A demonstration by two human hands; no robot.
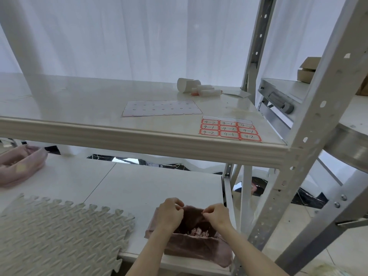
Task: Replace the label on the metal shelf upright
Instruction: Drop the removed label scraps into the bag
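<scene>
My left hand [170, 214] and my right hand [216, 216] hover close together over a brown fabric bin [191, 246] on the lower shelf. Small pink and red label scraps [199, 233] lie inside it. My right hand's fingertips pinch the bin's inner fabric fold. My left hand's fingers are curled with thumb against fingertips, and nothing shows between them. A sheet of red-bordered labels [230, 130], handwritten 4-1 and 4-2, lies at the upper shelf's front right corner. The perforated grey metal upright [310, 120] rises just right of it.
An emptied label sheet [161, 108] and white paper rolls [191, 86] lie on the upper shelf. A grey foam mat [59, 232] covers the lower shelf's left, with a pink fabric bin [20, 166] behind it. Cardboard boxes [308, 69] sit on the neighbouring shelf at right.
</scene>
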